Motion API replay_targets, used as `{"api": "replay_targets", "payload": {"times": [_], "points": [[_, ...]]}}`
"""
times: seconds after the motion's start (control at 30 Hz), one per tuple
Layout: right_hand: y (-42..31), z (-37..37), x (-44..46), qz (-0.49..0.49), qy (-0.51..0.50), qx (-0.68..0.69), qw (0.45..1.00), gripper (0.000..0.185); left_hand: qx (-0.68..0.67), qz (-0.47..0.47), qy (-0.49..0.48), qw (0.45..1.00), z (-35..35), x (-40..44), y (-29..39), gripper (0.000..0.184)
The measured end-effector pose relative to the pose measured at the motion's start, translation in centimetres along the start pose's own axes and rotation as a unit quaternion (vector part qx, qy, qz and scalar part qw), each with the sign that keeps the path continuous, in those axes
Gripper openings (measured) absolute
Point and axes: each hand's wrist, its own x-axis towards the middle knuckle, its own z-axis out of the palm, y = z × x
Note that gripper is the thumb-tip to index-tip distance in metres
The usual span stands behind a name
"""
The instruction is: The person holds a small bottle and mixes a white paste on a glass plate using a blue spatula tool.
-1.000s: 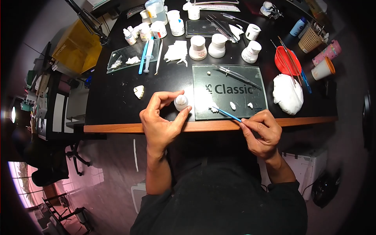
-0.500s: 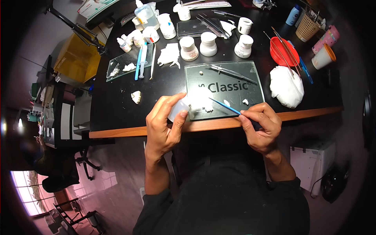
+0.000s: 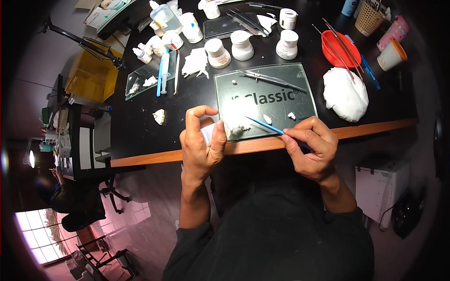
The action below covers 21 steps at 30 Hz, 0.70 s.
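My left hand [image 3: 204, 140] grips a small translucent white bottle [image 3: 209, 133], tilted to the right over the near left edge of a glass plate [image 3: 281, 110] lettered "Classic". In my right hand [image 3: 311, 145], pinched between thumb and fingers, is a thin blue stick [image 3: 266, 125], its tip over the plate's bright glare. Near that tip lies a heap of white material [image 3: 241, 129], partly washed out by light. Two small white lumps, one of them a white piece [image 3: 267, 119], sit farther right on the glass. Metal tweezers [image 3: 274, 80] rest across the plate's far side.
White jars [image 3: 217, 53] stand behind the plate. To the right are a red bowl [image 3: 333, 52] with brushes and a white wrapped bundle [image 3: 346, 96]. A smaller glass plate [image 3: 140, 89] with syringes lies at left. A person [image 3: 70, 196] sits far left.
The bottle in my left hand has gone from upright to tilted toward the plate. The blue stick's tip has moved off the white heap, and the whole view has shifted.
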Motion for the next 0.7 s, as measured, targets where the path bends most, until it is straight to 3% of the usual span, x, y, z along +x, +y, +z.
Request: {"api": "replay_targets", "payload": {"times": [0.7], "points": [[-0.03, 0.31, 0.08, -0.008, 0.012, 0.003, 1.000, 0.015, -0.027, -0.016, -0.005, 0.999, 0.26, -0.11, -0.24, 0.026]]}}
